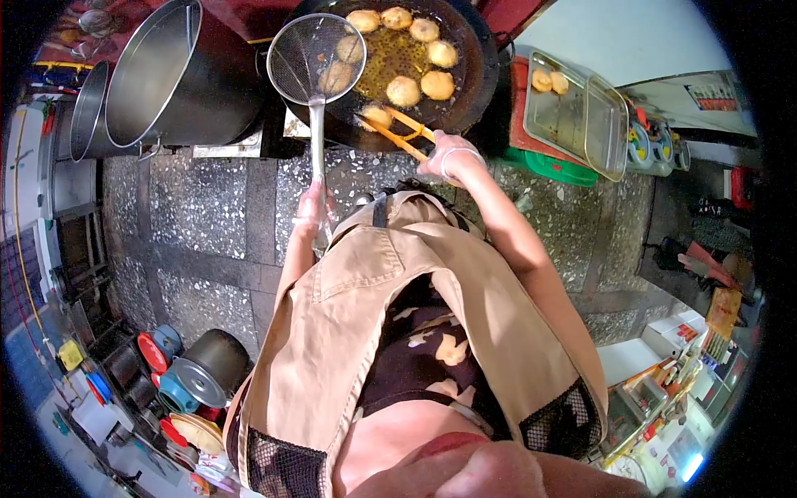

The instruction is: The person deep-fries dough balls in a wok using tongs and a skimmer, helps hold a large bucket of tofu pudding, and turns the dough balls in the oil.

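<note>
My left hand (312,209), in a clear glove, is closed round the handle of a wire mesh skimmer (316,60), whose round head is over the left part of a large black wok (480,62). My right hand (451,158), also gloved, holds orange tongs (404,143); their tips are at a golden fried piece (376,119) near the wok's front edge. Several more golden pieces (441,54) lie in a ring in the bubbling oil (398,60). Two of them show through the skimmer's mesh.
Tall dark pots (178,91) stand left of the wok. To the right, a metal tray (552,112) holds two fried pieces (549,81), with a green lid (550,168) below it. Lidded pots (199,378) are at the lower left. A counter with containers (652,390) is at the lower right.
</note>
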`<state>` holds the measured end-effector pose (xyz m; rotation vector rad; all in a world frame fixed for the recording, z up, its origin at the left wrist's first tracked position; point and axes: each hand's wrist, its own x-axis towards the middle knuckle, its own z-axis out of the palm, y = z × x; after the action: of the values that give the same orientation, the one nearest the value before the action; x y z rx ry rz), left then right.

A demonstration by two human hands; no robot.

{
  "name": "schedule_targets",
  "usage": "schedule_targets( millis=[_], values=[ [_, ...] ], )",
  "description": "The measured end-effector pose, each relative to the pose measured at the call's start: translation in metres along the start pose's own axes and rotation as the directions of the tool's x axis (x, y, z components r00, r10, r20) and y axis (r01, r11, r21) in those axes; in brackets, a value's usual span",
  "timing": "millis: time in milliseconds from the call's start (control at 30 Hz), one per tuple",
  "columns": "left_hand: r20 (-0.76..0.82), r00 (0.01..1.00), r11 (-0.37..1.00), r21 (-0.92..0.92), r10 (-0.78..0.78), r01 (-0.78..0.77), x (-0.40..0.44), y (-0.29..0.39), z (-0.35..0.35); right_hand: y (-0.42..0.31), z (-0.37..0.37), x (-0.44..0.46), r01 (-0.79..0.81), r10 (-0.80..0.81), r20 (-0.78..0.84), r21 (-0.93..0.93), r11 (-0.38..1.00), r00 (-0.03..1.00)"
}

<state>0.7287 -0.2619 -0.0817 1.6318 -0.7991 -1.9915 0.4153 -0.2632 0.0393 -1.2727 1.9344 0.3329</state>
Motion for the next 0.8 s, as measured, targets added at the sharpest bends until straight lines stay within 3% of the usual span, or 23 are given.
schedule_targets(
  millis=[267,800],
  values=[
    [-0.005,1.000,1.000,-0.010,0.006,-0.006,0.006,-0.005,-0.004,-0.002,-0.001,-0.004,0.020,-0.019,-0.074,0.005,1.000,0.997],
    [-0.034,0.999,1.000,0.000,-0.007,0.007,-0.011,0.013,0.010,0.002,-0.004,-0.004,0.017,-0.017,-0.011,-0.017,1.000,1.000]
  ],
)
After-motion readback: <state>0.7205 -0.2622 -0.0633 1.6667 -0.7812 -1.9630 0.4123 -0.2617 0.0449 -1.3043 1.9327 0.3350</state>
